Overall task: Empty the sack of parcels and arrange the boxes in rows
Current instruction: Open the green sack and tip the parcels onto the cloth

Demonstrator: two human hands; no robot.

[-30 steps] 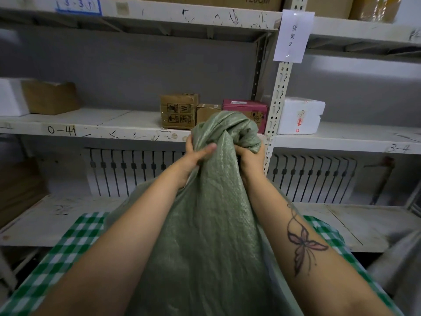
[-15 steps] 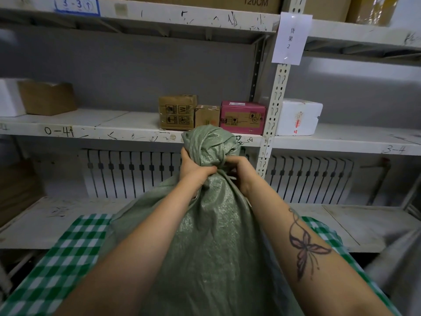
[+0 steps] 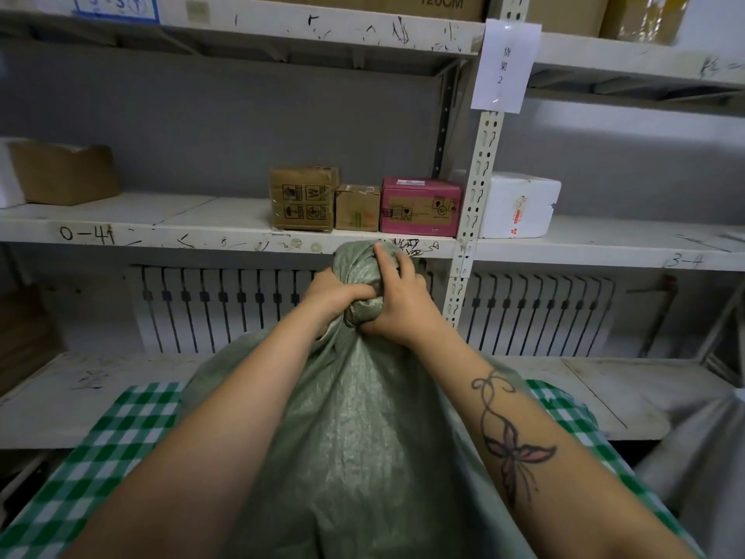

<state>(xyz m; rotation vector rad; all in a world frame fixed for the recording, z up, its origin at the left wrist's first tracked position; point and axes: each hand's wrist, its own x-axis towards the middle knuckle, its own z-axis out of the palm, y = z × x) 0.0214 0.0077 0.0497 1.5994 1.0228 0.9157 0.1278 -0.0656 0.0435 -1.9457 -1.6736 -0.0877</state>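
Both hands, left hand [image 3: 336,294] and right hand [image 3: 399,302], clench the sack [image 3: 363,437]'s knotted neck, seemingly to untie it, the sack standing upright on the checked cloth [image 3: 100,457].

The sack [image 3: 354,437] stands on the table [image 3: 92,466] in front of the shelf [image 3: 161,227], its bunched neck uppermost. The left hand [image 3: 334,296] grips the neck from the left, the right hand [image 3: 399,304] from the right, fingers [image 3: 387,260] over the top. Behind and above, three boxes [image 3: 358,207] sit side by side on the shelf, left of the upright post [image 3: 475,203]; a fourth box [image 3: 520,205] sits right of it. Another box [image 3: 60,173] sits far left.
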